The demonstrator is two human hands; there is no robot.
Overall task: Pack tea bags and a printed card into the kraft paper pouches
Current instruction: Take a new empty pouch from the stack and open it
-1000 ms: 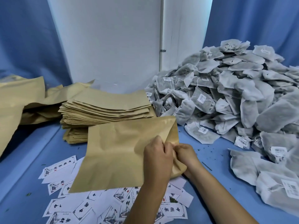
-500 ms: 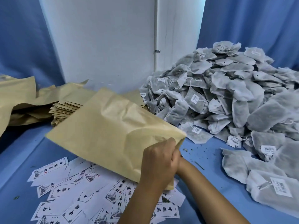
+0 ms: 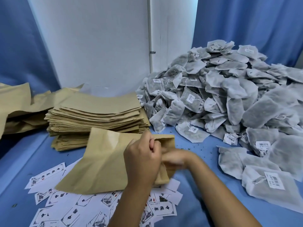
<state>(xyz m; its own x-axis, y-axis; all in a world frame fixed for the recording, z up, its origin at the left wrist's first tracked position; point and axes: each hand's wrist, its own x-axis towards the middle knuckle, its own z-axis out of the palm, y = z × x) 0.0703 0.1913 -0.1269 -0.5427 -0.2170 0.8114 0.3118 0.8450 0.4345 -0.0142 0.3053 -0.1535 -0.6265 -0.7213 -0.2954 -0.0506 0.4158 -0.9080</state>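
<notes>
A flat kraft paper pouch point(image 3: 105, 164) lies tilted just above the blue table, its mouth end to the right. My left hand point(image 3: 142, 159) pinches the upper edge of that mouth with curled fingers. At the same end is my right hand point(image 3: 175, 158), blurred by motion, its fingers hidden behind my left hand and the paper. Printed cards point(image 3: 78, 208) with black characters lie scattered under and in front of the pouch. A big heap of grey tea bags point(image 3: 221, 92) with barcode tags fills the right side.
A tall stack of empty kraft pouches point(image 3: 98, 115) stands behind the held pouch. More crumpled kraft paper point(image 3: 16, 102) lies at the far left. Loose tea bags point(image 3: 265, 177) spread along the right front. A white wall panel point(image 3: 98, 46) and blue curtains close off the back.
The pouch swung up off the table half a second ago and has come back down, lying lower and flatter. My right hand has moved at the pouch's mouth and is blurred.
</notes>
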